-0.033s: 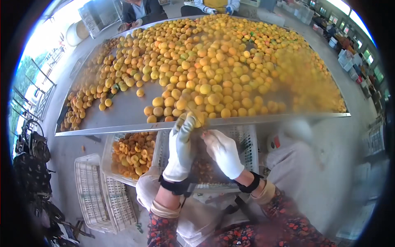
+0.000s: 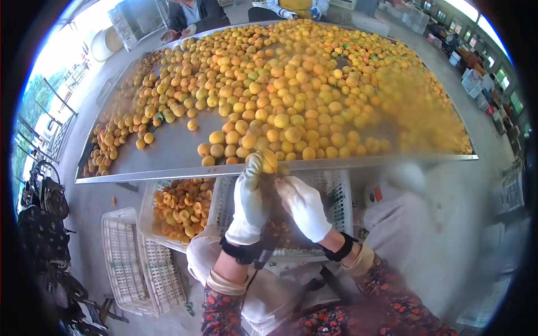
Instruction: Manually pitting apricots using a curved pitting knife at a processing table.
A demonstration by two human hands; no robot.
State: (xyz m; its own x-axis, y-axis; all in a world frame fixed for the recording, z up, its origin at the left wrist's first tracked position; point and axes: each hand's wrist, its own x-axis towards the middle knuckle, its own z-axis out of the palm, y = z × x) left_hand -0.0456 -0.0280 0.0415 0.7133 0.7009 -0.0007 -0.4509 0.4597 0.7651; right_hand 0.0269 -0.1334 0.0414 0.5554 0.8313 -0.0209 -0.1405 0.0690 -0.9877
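My left hand (image 2: 249,204), in a white glove stained at the fingers, holds a yellow apricot (image 2: 268,161) up at the near rim of the metal table (image 2: 168,134). My right hand (image 2: 302,207), also gloved, is closed just below and right of that fruit, around something small and thin that I cannot make out clearly. Loose apricots (image 2: 280,120) cover much of the table. Under my hands is a plastic crate (image 2: 336,196) with dark, indistinct contents; left of it, a white crate holds halved apricots (image 2: 179,210).
Empty white baskets (image 2: 123,257) stand on the floor at lower left, beside dark bicycles or carts (image 2: 45,207). Two co-workers (image 2: 185,17) (image 2: 294,8) sit across the table. Crates and more people (image 2: 471,67) line the right side. Part of the view is hazy.
My hands and the held apricot have shifted very slightly; the grip looks the same.
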